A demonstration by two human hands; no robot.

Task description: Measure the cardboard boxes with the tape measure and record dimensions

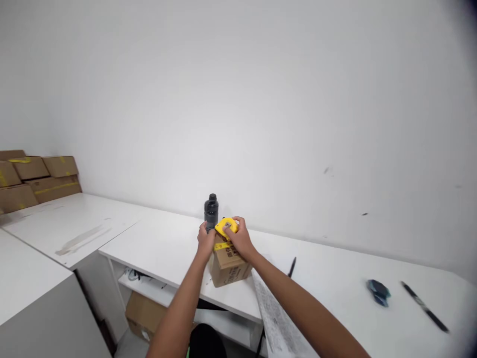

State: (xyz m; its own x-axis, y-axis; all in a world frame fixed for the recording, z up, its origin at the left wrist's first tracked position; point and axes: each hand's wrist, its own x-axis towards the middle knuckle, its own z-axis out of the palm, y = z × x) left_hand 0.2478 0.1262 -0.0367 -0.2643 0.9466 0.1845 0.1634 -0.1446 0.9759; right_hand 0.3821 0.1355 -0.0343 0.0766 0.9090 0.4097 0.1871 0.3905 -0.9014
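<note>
In my right hand (242, 239) is a yellow tape measure (227, 226), gripped with the thumb across its face. My left hand (205, 240) closes its fingertips at the left corner of the tape measure, where the tape's end would be; the exact pinch is too small to make out. Below both hands a brown cardboard box (231, 273) stands on the white table (164, 233), with dark print and a yellow strip on it. Just behind my left hand rises a dark bottle (211, 209), its lower part hidden.
Right of the box are printed paper (276, 318), partly under my right arm, and a black pen (292, 267). Further right lie a dark blue object (378, 291) and a marker (425, 306). Cardboard boxes (52, 188) are stacked far left. Another box (144, 314) sits below the tabletop.
</note>
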